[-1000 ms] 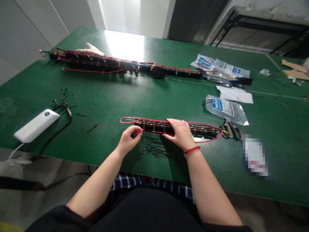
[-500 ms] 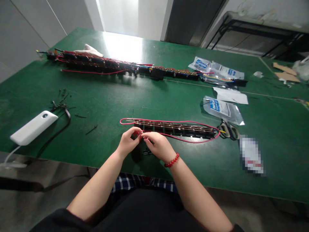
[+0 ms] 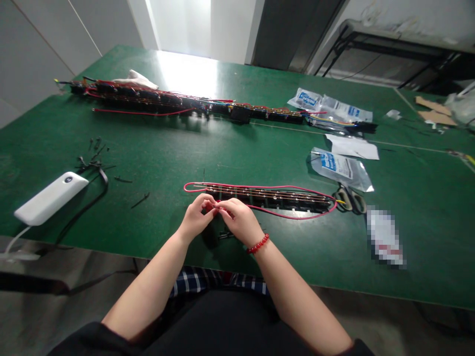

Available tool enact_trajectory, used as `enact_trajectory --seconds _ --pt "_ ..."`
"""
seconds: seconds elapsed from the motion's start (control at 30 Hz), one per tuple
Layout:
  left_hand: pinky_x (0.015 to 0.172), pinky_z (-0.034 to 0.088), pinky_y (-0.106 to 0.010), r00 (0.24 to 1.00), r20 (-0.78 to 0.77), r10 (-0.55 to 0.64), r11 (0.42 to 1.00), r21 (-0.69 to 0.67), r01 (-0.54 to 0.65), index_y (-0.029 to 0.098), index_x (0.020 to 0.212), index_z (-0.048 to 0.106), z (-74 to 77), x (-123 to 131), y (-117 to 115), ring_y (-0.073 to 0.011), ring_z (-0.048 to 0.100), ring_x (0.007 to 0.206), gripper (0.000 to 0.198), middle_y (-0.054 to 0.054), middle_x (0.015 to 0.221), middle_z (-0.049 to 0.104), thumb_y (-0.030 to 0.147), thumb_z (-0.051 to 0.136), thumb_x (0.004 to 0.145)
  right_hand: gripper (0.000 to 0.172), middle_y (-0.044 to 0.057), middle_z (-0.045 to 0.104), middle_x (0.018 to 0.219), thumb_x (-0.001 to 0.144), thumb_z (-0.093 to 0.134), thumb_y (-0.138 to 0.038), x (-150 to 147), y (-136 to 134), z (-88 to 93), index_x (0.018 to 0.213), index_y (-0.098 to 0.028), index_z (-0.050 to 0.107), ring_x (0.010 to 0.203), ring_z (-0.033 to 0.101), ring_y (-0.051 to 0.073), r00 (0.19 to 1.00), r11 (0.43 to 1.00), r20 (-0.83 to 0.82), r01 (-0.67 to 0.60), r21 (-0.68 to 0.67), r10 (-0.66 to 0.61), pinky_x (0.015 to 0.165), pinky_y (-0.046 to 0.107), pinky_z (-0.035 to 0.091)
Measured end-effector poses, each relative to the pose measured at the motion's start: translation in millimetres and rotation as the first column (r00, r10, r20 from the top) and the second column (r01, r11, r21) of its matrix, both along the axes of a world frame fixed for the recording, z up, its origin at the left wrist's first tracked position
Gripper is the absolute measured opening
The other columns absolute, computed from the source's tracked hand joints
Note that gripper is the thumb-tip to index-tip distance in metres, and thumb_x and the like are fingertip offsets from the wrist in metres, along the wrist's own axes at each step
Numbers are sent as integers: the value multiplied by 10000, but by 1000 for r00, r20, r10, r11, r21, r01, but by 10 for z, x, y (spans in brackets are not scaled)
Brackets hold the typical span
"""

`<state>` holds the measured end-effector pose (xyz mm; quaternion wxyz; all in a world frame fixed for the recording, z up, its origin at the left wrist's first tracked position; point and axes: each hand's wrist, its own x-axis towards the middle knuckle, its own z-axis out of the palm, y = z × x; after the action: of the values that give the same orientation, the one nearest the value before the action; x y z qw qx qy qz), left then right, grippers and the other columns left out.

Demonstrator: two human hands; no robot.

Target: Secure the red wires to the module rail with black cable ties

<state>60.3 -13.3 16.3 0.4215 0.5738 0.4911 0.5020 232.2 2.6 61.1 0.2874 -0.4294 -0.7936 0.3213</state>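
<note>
A long black strip [image 3: 276,196] with bare metal rods along its top lies on the table in front of me. A red wire [image 3: 293,217] loops round its right end and runs back along the near side into my fingers. My left hand [image 3: 197,215] is closed in a pinch on the wire at the strip's near left side. Fingertip to fingertip with it, my right hand [image 3: 239,218] also pinches the wire. The fingers hide the wire's end. Small black pieces [image 3: 225,234] lie just below my right hand.
Scissors [image 3: 351,199] lie by the strip's right end, near a plastic bag [image 3: 341,168]. A longer wired black assembly [image 3: 178,101] stretches across the back of the green table [image 3: 148,148]. At left are a white device [image 3: 52,199] with a cord and several black cable ties [image 3: 141,199].
My right hand has shifted slightly left, its fingertips closer to those of my left hand. The view has moved a little; the strip and other things lie as before.
</note>
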Motion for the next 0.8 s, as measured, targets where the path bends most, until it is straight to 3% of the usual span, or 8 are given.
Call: enact_trajectory --seconds 0.27,0.8 --pt "705 514 -256 996 84 -32 999 -3 32 212 942 546 15 -13 6 -117 626 749 185 6 825 630 310 677 854 196 47 728 971 928 564 -199 12 -3 7 1030 -250 724 870 668 174 997 1000 -74 -2 5 2 789 309 546" --pt "727 527 -280 999 21 -40 999 20 39 198 916 603 52 -22 10 -144 635 780 170 -22 844 657 326 693 848 143 43 719 935 901 574 -197 49 7 17 912 -234 712 879 664 175 989 1000 -150 12 -24 -16 764 304 552"
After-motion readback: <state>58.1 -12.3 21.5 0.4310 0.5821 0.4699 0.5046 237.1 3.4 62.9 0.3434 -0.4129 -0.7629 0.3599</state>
